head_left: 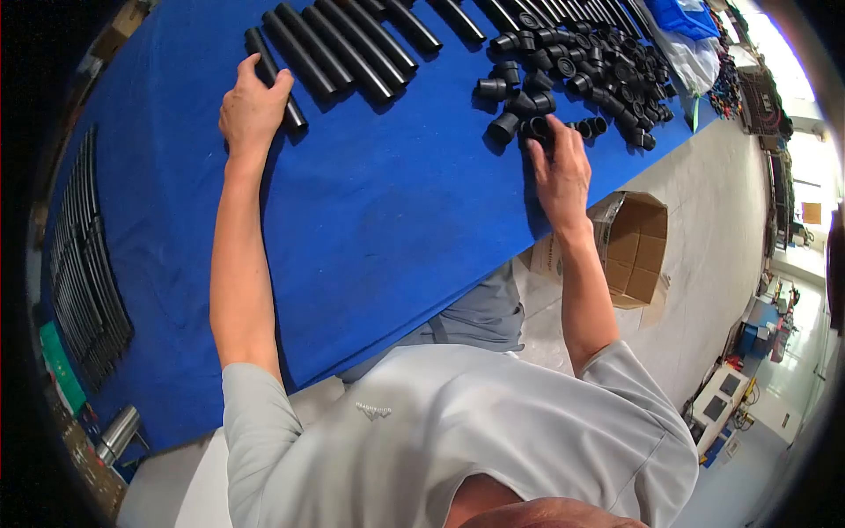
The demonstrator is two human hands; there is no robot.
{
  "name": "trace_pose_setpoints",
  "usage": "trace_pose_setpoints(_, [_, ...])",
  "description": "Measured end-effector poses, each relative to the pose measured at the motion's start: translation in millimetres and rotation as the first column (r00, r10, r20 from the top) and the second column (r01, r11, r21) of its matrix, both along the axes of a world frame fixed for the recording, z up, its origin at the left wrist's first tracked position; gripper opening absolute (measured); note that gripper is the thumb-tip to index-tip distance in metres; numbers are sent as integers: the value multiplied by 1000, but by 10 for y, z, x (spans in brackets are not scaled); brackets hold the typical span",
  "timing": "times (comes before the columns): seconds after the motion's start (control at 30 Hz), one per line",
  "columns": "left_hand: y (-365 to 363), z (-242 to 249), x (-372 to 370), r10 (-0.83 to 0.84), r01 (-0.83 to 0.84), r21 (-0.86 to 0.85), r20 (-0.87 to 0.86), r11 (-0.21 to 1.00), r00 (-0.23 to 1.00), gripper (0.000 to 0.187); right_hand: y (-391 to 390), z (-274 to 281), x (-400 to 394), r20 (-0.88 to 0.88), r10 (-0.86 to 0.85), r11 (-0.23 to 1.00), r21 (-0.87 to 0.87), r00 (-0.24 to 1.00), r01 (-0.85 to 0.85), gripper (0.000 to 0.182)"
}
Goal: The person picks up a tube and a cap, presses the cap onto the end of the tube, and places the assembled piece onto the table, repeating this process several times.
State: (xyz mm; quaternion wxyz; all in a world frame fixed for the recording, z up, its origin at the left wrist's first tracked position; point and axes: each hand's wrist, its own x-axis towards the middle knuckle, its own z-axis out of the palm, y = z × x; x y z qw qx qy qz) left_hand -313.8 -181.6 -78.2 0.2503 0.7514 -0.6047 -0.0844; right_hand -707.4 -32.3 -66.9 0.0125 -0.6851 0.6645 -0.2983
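At the upper left of the blue-covered table (378,194), my left hand (253,107) has its fingers round a short black tube (295,113) that lies at a slant on the cloth. Several like tubes (304,48) lie side by side just to the right of it. My right hand (560,167) is at the near edge of a heap of black plastic fittings (607,75). Its thumb and fingers are at a black fitting (535,128), partly hidden by the fingertips. A flared black fitting (503,128) lies left of these fingers.
Long thin black rods (84,264) lie in a bundle at the table's far left. An open cardboard box (635,251) stands below the table's right edge. A blue container (685,18) and a clear plastic bag (694,60) are at the top right.
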Motion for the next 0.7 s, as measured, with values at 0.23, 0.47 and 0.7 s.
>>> trace_pose_setpoints(0.23, [-8, 1, -37, 4, -2, -22, 91, 1000, 996, 76, 85, 172, 344, 42, 162, 983, -98, 986, -157, 45])
trace_pose_setpoints(0.47, [55, -47, -28, -18, 18, -72, -4, 997, 1000, 72, 22, 75, 813, 93, 392, 920, -26, 915, -391, 39])
trace_pose_setpoints(0.7, [46, 26, -142, 15, -19, -105, -41, 994, 999, 69, 158, -24, 759, 120, 417, 909, -46, 901, -415, 28])
